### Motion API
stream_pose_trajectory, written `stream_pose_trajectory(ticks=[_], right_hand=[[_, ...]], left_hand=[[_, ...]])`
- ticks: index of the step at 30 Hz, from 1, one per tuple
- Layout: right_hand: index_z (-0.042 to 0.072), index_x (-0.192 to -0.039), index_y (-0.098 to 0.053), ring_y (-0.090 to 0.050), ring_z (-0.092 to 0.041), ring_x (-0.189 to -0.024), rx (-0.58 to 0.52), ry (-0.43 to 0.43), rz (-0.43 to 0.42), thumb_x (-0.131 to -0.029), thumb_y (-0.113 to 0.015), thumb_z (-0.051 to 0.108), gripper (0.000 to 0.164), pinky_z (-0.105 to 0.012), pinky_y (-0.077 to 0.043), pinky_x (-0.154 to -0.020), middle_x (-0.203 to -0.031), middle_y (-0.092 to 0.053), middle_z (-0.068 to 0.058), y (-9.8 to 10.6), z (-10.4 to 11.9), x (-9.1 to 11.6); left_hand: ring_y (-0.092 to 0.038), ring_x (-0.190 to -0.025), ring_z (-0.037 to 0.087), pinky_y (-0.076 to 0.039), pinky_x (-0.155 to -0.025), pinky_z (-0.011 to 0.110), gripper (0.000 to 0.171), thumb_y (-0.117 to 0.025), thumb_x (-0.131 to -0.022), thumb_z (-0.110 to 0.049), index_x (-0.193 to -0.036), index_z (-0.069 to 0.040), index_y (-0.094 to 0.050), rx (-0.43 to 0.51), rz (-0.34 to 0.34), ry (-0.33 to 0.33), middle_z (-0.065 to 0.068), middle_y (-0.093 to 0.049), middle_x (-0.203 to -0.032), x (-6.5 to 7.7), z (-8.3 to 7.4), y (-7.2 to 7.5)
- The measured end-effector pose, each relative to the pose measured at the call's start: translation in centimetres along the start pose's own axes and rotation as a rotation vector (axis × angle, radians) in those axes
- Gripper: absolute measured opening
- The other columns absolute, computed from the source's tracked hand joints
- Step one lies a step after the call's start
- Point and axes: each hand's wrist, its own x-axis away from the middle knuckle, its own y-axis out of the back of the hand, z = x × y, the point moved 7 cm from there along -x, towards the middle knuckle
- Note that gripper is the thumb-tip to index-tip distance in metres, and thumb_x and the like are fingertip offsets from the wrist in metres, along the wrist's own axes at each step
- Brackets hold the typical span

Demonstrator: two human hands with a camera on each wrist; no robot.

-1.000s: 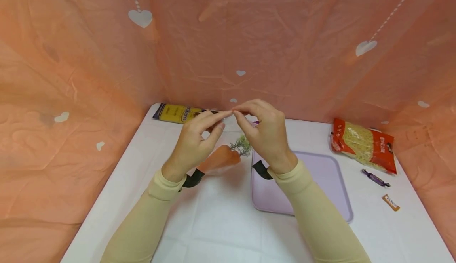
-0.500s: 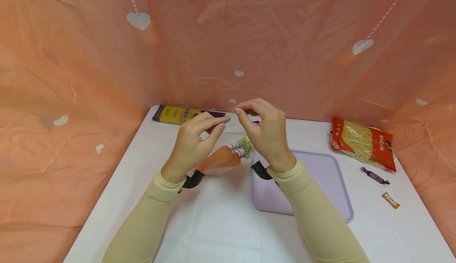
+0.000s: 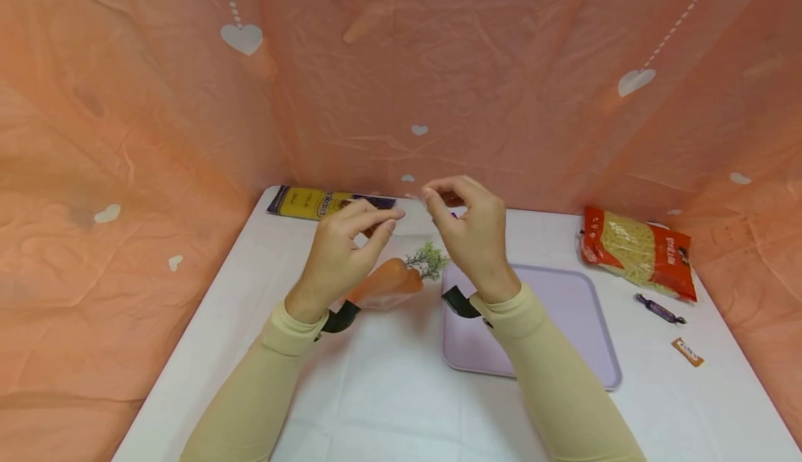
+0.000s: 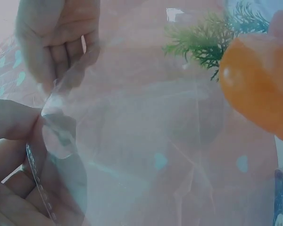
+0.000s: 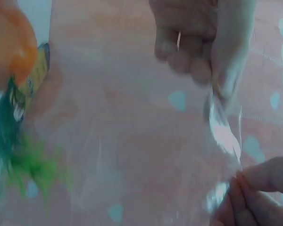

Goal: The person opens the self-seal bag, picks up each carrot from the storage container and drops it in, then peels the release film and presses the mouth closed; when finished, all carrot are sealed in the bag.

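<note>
Plastic bag [image 3: 388,302], clear, mid-frame; left hand [image 3: 347,250] and right hand [image 3: 474,232], near but apart, pinch its edge. I judge light, even tension best, avoiding tears.

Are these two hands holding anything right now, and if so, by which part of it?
Yes, a clear plastic bag: the left hand and right hand each pinch it at its upper edge.

"nkara" lettering on yellow packet [image 3: 303,202], print on red bag [image 3: 638,253] and orange wrapper [image 3: 687,352] unreadable
</note>
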Motion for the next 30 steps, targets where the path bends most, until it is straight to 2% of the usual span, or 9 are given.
stream_pose_trajectory(ticks=[5, 8, 13, 18, 23, 30], right_hand=[[0.013, -0.098, -0.079, -0.066, -0.008, -0.079, -0.062, -0.14, -0.064, -0.095, -0.072, 0.03, 0.019, -0.024, -0.057, -0.074, -0.09, -0.075, 0.001, 1.8, -2.0, -0.2], [0.014, -0.101, -0.079, -0.068, -0.013, -0.081, -0.108, -0.223, -0.081, -0.095, -0.073, 0.031, 0.019, -0.022, -0.056, -0.074, -0.092, -0.076, -0.003, 2.8, -3.2, 0.0], [0.01, -0.102, -0.077, -0.071, -0.021, -0.086, -0.151, -0.297, -0.121, -0.096, -0.071, 0.027, 0.019, -0.022, -0.055, -0.076, -0.093, -0.075, -0.01, 4.0, -5.2, 0.8], [0.004, -0.101, -0.075, -0.071, -0.016, -0.084, -0.146, -0.354, -0.166, -0.096, -0.071, 0.029, 0.026, -0.021, -0.055, -0.076, -0.089, -0.074, -0.004, 5.3, -7.3, 2.0], [0.003, -0.102, -0.074, -0.071, -0.013, -0.084, -0.138, -0.417, -0.208, -0.096, -0.07, 0.03, 0.028, -0.021, -0.057, -0.078, -0.089, -0.073, 0.001, 7.0, -9.1, 3.3], [0.0, -0.106, -0.073, -0.07, -0.014, -0.084, -0.159, -0.546, -0.259, -0.096, -0.07, 0.026, 0.028, -0.022, -0.056, -0.079, -0.09, -0.074, 0.001, 9.3, -11.6, 5.6]], left_hand=[[-0.064, -0.078, 0.007, -0.054, -0.071, 0.021, 0.019, -0.068, -0.098, -0.015, -0.114, -0.014, -0.078, 0.004, -0.049, 0.048, -0.003, -0.069, -0.091, 0.0, 0.5, 0.7], [-0.064, -0.08, 0.008, -0.054, -0.072, 0.021, 0.021, -0.068, -0.098, -0.017, -0.116, -0.015, -0.077, 0.012, -0.067, 0.084, -0.003, -0.07, -0.093, 0.0, 0.8, 1.0], [-0.066, -0.082, 0.009, -0.056, -0.074, 0.021, 0.021, -0.068, -0.098, -0.018, -0.117, -0.014, -0.077, 0.028, -0.062, 0.103, -0.002, -0.071, -0.096, 0.0, 1.0, 0.8], [-0.067, -0.085, 0.01, -0.057, -0.076, 0.022, 0.017, -0.068, -0.098, -0.016, -0.111, -0.013, -0.077, 0.048, -0.07, 0.097, -0.001, -0.072, -0.099, 0.0, 1.1, 0.7], [-0.067, -0.085, 0.01, -0.057, -0.076, 0.022, 0.016, -0.067, -0.098, -0.017, -0.11, -0.015, -0.077, 0.048, -0.075, 0.105, -0.001, -0.072, -0.1, 0.0, 1.2, 0.8], [-0.066, -0.084, 0.01, -0.056, -0.076, 0.021, 0.016, -0.068, -0.097, -0.013, -0.11, -0.015, -0.077, 0.044, -0.081, 0.104, 0.003, -0.072, -0.097, -0.1, 1.3, 1.0]])
